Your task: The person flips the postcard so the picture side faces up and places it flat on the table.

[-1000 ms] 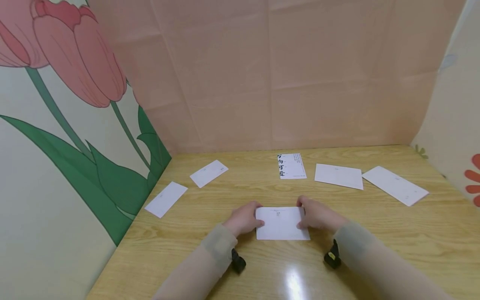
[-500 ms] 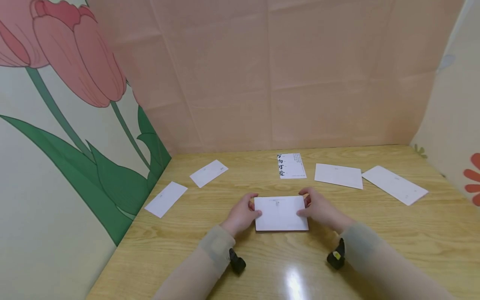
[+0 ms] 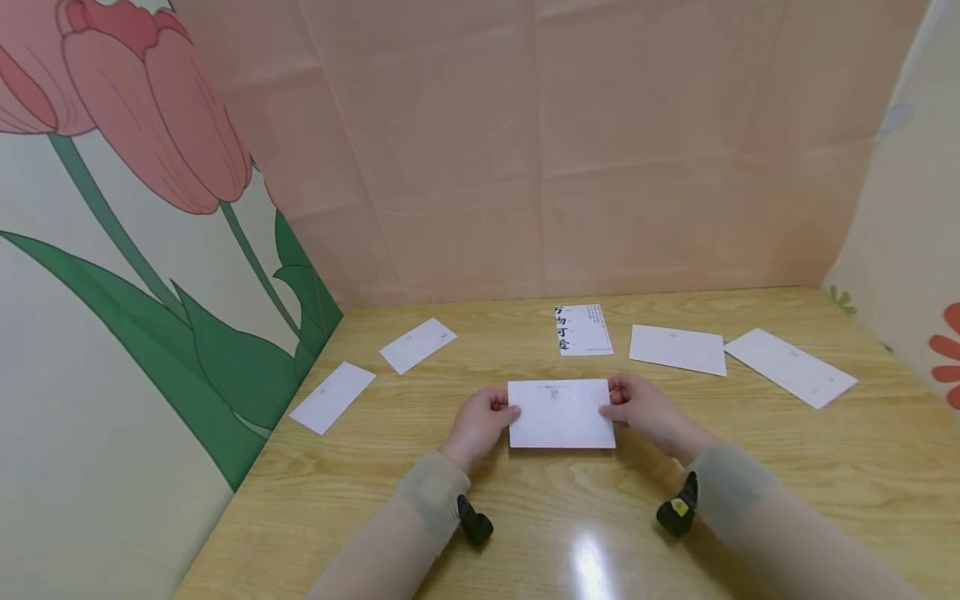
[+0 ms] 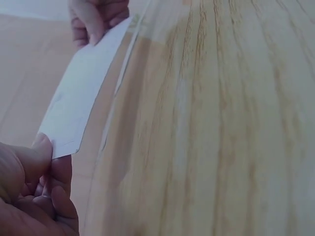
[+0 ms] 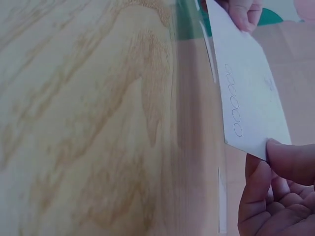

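Observation:
A white postcard is held between both hands, raised and tilted over the table in the head view. My left hand pinches its left edge, thumb on the near face and fingers curled behind. On the opposite edge, my right hand grips it the same way. The right wrist view shows a row of printed ovals along one edge of the postcard. In the left wrist view the postcard stands clear of the wood, a hand at each end.
Two white cards lie at the left of the wooden table. A card with black Chinese characters lies at the back. To its right are a white card and a longer one. A pink cloth hangs behind.
Both hands have lifted the postcard from the table and moved it slightly away from the body, tilting it up. The other cards stay where they were.

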`<state>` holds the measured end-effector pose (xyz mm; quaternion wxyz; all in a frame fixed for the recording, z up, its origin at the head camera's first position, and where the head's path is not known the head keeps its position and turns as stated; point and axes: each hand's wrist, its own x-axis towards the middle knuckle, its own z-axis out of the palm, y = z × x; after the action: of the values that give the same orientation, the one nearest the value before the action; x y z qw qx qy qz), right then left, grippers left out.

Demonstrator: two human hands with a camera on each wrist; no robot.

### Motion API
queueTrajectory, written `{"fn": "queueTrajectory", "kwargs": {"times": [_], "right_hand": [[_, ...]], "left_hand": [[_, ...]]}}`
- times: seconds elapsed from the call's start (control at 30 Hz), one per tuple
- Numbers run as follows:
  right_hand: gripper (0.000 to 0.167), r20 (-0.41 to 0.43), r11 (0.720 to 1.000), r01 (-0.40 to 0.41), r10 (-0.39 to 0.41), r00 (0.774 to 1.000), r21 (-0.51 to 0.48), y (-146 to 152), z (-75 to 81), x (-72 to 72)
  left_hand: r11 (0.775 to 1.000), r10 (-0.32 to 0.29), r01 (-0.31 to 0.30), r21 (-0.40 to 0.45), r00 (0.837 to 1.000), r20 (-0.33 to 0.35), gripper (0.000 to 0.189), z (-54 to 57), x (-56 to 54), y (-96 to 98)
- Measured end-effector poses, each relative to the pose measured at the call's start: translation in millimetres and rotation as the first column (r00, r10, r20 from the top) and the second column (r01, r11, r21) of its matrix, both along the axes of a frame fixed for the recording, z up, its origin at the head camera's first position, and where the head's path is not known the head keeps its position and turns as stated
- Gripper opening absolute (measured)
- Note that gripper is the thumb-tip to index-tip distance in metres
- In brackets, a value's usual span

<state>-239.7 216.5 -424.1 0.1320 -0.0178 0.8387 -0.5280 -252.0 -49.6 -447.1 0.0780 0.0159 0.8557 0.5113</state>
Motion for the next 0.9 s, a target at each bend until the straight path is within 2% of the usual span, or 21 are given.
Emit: {"fn": "queueTrajectory", "kwargs": {"times": [0.17,0.5,0.67,0.77,0.9], "right_hand": [[0.032,-0.035,1.0,-0.005,0.005,0.999,-0.003,-0.3,3.2,0.7],[0.026,-0.086,1.0,0.001,-0.002,0.996,-0.011,3.7,4.9,1.3],[0.023,-0.123,1.0,-0.001,-0.001,0.992,-0.023,3.1,7.2,3.3],[0.023,-0.143,1.0,0.006,-0.01,0.99,-0.026,2.5,8.0,4.4],[0.022,-0.176,1.0,0.006,-0.01,0.984,-0.022,2.9,8.8,5.7]], "left_hand": [[1.0,0.015,-0.015,0.015,1.0,0.013,0.017,3.2,1.7,-1.0],[0.986,0.057,-0.056,0.155,0.998,0.0,0.024,4.7,1.5,-1.3],[0.977,0.055,-0.057,0.204,0.998,0.017,0.029,5.7,2.1,-2.6],[0.964,0.049,-0.057,0.26,0.998,0.038,0.03,5.6,2.1,-2.5],[0.928,0.037,-0.059,0.367,0.997,0.069,0.036,6.0,2.5,-2.4]]}}
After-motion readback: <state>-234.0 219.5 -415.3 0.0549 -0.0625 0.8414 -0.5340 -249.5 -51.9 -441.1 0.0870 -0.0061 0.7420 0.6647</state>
